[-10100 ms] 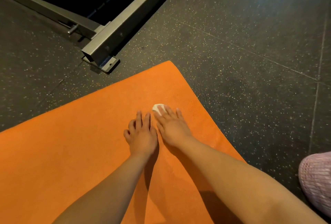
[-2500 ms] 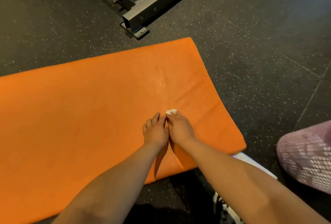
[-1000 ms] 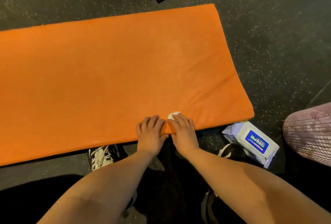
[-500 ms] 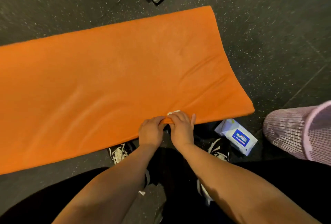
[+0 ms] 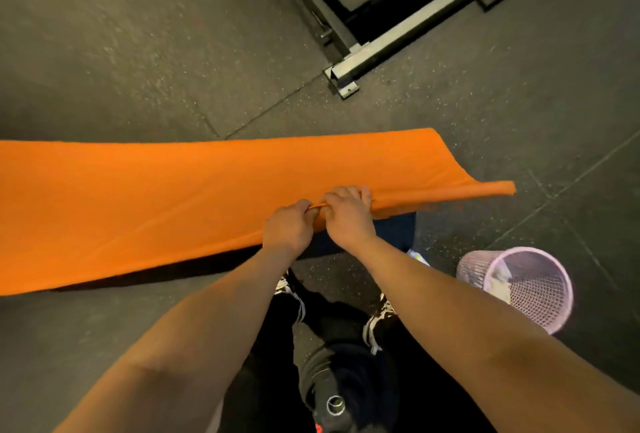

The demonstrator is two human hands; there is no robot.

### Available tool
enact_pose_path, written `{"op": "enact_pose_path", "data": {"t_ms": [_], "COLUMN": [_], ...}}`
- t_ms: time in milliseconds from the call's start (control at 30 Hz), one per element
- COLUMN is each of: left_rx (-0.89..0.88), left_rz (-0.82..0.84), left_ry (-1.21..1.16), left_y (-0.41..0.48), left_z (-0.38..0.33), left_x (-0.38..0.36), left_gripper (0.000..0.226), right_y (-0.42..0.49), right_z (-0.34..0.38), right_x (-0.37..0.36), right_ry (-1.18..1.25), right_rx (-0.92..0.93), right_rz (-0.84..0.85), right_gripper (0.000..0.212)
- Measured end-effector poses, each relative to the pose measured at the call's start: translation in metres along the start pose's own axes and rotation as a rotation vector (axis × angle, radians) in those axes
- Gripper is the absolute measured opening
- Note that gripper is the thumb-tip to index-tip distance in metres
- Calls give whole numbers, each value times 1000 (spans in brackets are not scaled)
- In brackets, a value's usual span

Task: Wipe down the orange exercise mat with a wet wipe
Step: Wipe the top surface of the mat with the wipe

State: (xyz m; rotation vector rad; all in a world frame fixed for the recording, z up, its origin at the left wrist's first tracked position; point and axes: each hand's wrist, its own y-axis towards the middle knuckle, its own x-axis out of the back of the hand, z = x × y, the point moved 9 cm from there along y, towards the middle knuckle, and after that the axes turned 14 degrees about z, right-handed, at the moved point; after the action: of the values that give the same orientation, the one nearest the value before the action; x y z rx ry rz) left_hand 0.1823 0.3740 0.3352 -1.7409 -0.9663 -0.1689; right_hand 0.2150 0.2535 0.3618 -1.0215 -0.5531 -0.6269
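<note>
The orange exercise mat (image 5: 156, 197) lies across the dark floor (image 5: 121, 61) and runs out of view at 9 o'clock, with its near long edge raised off the floor. Both hands clamp that raised edge side by side, knuckles almost touching. The left hand (image 5: 287, 230) curls its fingers around the edge, and the right hand (image 5: 348, 217), just at 2 o'clock of it, folds its fingers over the top. The mat's corner at 3 o'clock lifts, with shadow beneath. At 4 o'clock of the hands a pink mesh bin (image 5: 540, 301) stands on the floor, apart from the mat. Something pale shows inside, too blurred to name. At 1 o'clock a grey metal frame (image 5: 391, 48) sits apart from the mat's far edge, with a strip of floor between them.
</note>
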Motion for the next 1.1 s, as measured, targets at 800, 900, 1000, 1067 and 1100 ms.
{"op": "enact_pose_path", "data": {"t_ms": [800, 900, 1000, 1067, 1100], "left_rx": [-262, -246, -187, -87, -32], "left_rz": [-140, -168, -99, 26, 85], "left_ry": [318, 328, 361, 339, 291], "left_y": [50, 69, 88, 100, 103], "left_z": [-93, -99, -99, -85, -75], "left_x": [48, 49, 38, 25, 18], "left_gripper": [27, 27, 31, 39, 43], "right_y": [34, 50, 64, 69, 68], "right_z": [-75, -89, -96, -97, -98], "right_x": [40, 53, 52, 40, 35], "right_ry": [363, 475, 646, 778, 805], "right_rx": [-381, -380, -378, -383, -381], "right_rz": [-153, -293, -314, -250, -230], "right_gripper": [16, 19, 24, 26, 26]}}
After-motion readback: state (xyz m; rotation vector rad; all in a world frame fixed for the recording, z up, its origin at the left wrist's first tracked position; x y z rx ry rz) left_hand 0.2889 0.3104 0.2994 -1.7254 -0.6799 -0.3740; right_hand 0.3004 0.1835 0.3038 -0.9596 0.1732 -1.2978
